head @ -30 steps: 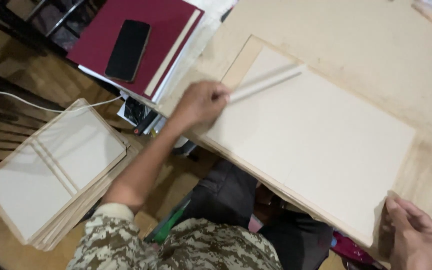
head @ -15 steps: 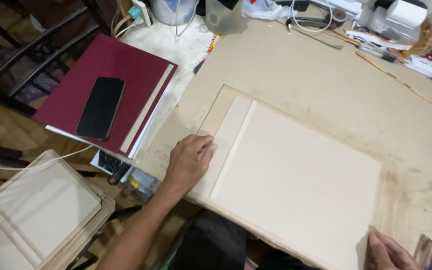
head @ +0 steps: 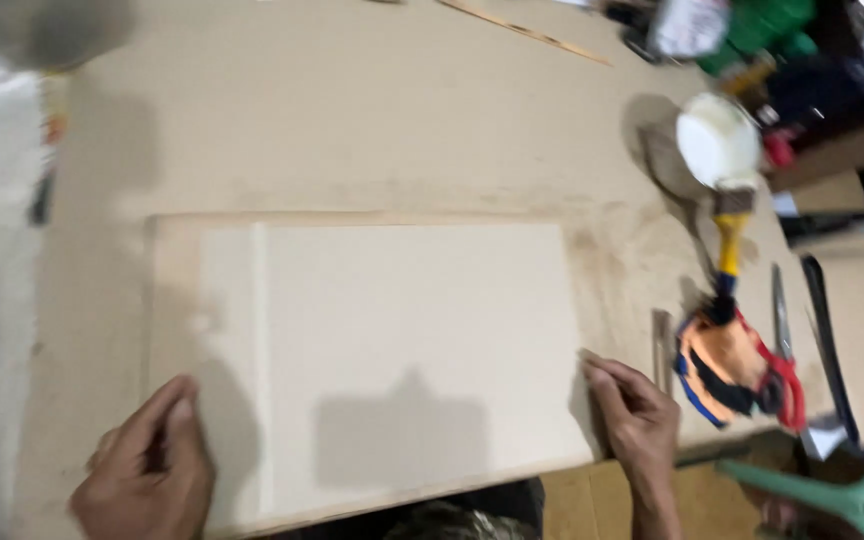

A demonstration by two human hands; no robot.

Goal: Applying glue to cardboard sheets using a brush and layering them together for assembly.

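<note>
Head view: two hands press a pale board flat on a brown surface.

Left hand (head: pixel 147 470) rests with fingers curled loosely on the board (head: pixel 402 350) at its near left corner, gripping nothing; right hand (head: pixel 637 415) lies flat, fingers spread, on the board's right edge. A narrow strip (head: pixel 227 350) runs along the board's left side. The surface (head: pixel 352 120) lies bare beyond the far edge. To the right sit a white cup (head: pixel 717 140), brush (head: pixel 727 235), cloth (head: pixel 727 365) and scissors (head: pixel 782 350).
</note>
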